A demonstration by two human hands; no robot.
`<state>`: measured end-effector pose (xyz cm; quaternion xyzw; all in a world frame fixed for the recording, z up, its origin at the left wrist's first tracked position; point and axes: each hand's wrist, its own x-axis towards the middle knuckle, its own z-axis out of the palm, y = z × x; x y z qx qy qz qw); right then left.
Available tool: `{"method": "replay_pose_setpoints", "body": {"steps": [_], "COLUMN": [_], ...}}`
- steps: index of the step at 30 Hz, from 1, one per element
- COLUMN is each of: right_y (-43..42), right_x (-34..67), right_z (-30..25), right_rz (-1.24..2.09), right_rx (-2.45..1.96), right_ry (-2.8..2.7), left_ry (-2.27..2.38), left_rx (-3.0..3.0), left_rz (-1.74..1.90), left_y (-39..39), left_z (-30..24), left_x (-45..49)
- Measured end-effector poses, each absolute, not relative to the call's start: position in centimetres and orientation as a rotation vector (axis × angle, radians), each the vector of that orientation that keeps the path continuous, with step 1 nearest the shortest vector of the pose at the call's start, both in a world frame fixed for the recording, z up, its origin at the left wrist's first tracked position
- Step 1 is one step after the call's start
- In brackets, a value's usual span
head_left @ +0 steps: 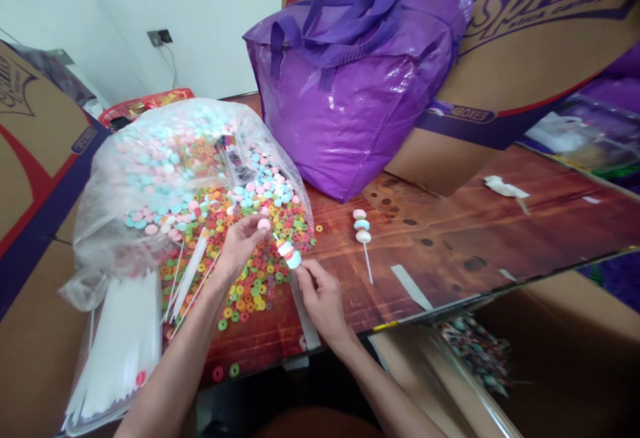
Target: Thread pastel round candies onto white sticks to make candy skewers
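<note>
My left hand [243,241] pinches a round pink candy [264,225] above the scattered ring candies. Just to its right, my right hand [319,291] grips a candy stick [289,253] threaded with white, pink, orange and pale blue pieces. The bare tip of that stick points up toward the pink candy, a small gap apart from it. Beneath both hands lie many small coloured ring candies [255,285]. A second candy skewer [362,226], with pink, blue and white pieces on a white stick, rests on the table to the right of my hands.
A clear plastic bag [105,185] spills pastel candies at the back left. White sticks [123,331] fill a bag at front left. Behind stand a purple bag [345,118] and a cardboard box [540,51]. Below the table edge, an open box [560,358] contains wrapped items.
</note>
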<state>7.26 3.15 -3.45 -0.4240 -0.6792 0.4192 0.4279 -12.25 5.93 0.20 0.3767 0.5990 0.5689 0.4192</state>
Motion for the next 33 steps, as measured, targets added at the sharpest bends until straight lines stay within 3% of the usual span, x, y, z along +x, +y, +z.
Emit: {"method": "replay_pose_setpoints", "body": {"steps": [9,24,33], "right_y": [1.7,1.5,1.5], "right_x": [6.5,6.3,6.2], "right_z": [-3.5,-3.9,-4.0], "right_rz": [1.069,1.017,0.985], "right_rx": [-0.969,-1.010,-1.017], "right_ry": [-1.818,-1.860,-1.893], "left_ry": [1.462,1.487,1.583], "left_rx": [0.781,0.793,0.814], "left_rz": [1.720,1.606,1.715], "left_y": [1.7,-0.2,0.1], "left_z": [-1.1,-1.1,-1.4], "left_x": [-10.9,-11.5,-10.0]}}
